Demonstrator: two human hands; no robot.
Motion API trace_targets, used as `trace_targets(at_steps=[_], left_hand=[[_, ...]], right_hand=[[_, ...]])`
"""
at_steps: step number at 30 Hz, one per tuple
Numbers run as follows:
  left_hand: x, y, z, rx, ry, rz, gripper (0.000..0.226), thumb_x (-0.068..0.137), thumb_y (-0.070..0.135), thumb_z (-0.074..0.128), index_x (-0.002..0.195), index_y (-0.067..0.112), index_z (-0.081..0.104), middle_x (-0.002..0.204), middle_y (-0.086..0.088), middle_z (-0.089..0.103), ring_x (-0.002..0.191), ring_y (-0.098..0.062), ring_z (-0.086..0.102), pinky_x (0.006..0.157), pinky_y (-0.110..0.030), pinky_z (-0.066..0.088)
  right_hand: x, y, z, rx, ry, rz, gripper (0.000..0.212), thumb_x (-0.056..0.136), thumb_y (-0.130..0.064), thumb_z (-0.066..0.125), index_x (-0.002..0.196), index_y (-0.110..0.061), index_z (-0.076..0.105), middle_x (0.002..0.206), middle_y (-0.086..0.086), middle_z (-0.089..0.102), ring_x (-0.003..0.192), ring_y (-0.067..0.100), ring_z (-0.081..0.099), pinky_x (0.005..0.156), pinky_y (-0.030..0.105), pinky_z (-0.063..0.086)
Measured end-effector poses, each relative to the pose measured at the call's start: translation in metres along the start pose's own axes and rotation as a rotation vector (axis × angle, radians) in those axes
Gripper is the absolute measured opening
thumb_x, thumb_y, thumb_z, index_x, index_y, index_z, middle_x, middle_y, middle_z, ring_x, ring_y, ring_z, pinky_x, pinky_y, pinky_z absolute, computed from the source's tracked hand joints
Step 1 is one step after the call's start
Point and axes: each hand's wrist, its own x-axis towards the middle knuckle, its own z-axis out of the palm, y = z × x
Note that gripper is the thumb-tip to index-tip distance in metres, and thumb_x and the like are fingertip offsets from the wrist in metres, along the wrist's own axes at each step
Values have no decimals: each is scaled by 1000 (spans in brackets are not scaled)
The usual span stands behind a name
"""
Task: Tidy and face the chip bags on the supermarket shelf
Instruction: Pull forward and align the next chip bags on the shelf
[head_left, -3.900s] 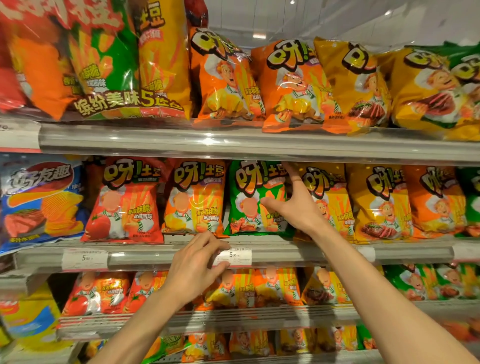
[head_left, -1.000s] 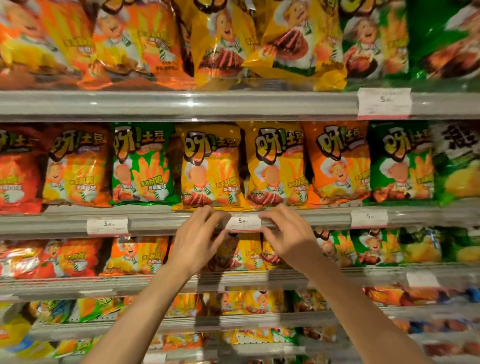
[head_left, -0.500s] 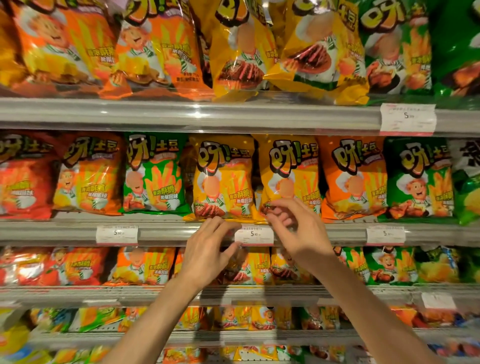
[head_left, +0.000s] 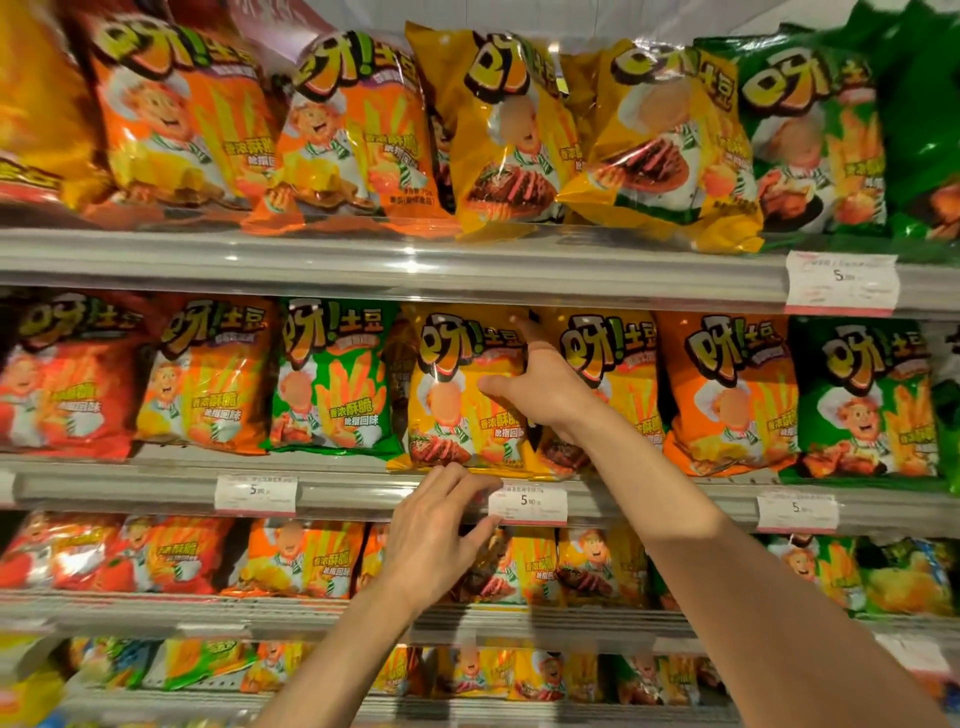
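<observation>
Chip bags stand in rows on several shelves. On the middle shelf a yellow chip bag (head_left: 457, 395) stands upright, facing out. My right hand (head_left: 540, 387) grips its right edge, thumb across the front and fingers slipped between it and the neighbouring yellow bag (head_left: 618, 364). My left hand (head_left: 436, 525) is below, fingers spread, fingertips touching the shelf rail (head_left: 363, 491) and the yellow bag's bottom edge, holding nothing. A green bag (head_left: 332, 379) stands to the left and an orange bag (head_left: 727, 395) to the right.
The top shelf carries larger orange, yellow and green bags (head_left: 519, 135) that lean over its rail. Price tags (head_left: 527, 504) sit on the rails. Lower shelves hold more small bags (head_left: 296, 566). Neighbouring bags stand packed tightly side by side.
My right hand rose from the bag's bottom edge to its upper right side and gripped it. My left hand stayed at the rail. The view tilted upward.
</observation>
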Motion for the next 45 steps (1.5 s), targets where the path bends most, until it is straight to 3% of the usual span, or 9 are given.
trace_targets(at_steps=[4,7,10,21,25,31,36,39,45], left_hand=[[0,0,1,-10,1,-11,31,86,32,75,115,25,67,99,9,60,93,-14,59,69,-31,52],[1,0,2,-18,-2,-9,32,85,32,76,115,26,66,98,10,59,93,-12,58,69,-31,52],[1,-1,1,-22,2,-12,33,84,31,77,114,25,66,98,10,59,93,-12,58,69,-31,53],[0,1,0,-19,-4,-19,33,84,30,77,115,23,67,98,8,60,92,-13,58,69,-29,51],[-1,3,0,-12,-1,-9,31,86,29,76,115,20,67,99,6,59,92,-15,58,71,-32,52],[-5,10,2,108,-3,58,30,89,27,73,117,19,65,101,3,60,94,-19,58,73,-30,48],[3,15,7,141,-31,130,31,89,26,72,118,19,64,99,3,58,92,-19,56,72,-27,45],[7,17,13,118,-34,109,31,87,30,74,115,21,65,98,5,57,92,-17,55,72,-24,42],[10,15,16,52,-7,62,32,82,31,79,110,23,67,92,12,49,87,-15,55,68,-21,38]], right_hand=[[4,8,4,5,65,1,84,82,-22,81,153,-25,36,106,-5,59,84,15,63,51,9,45],[2,11,4,-12,104,-31,88,81,-26,82,155,-25,33,129,-3,52,82,4,59,62,6,43],[1,10,6,-57,125,-52,89,83,-28,80,156,-23,30,150,2,46,112,12,57,83,19,42],[-3,7,7,-53,81,-48,84,90,-28,74,158,-20,24,158,6,38,142,23,40,99,23,36],[-20,3,-8,78,24,-43,71,94,-25,69,154,-19,33,157,3,40,142,21,40,114,37,38],[-70,32,-53,44,1,-111,25,96,-23,66,121,-22,67,105,-2,74,89,11,71,84,30,58],[-92,80,-88,-54,188,-49,10,96,-23,65,106,-26,68,80,6,66,67,9,56,67,26,48],[-90,96,-101,-107,332,-13,28,95,-29,66,122,-25,61,101,-3,67,89,9,65,74,24,53],[-67,91,-105,-115,156,1,86,87,-48,72,155,-36,20,153,-1,42,129,20,53,106,43,47]])
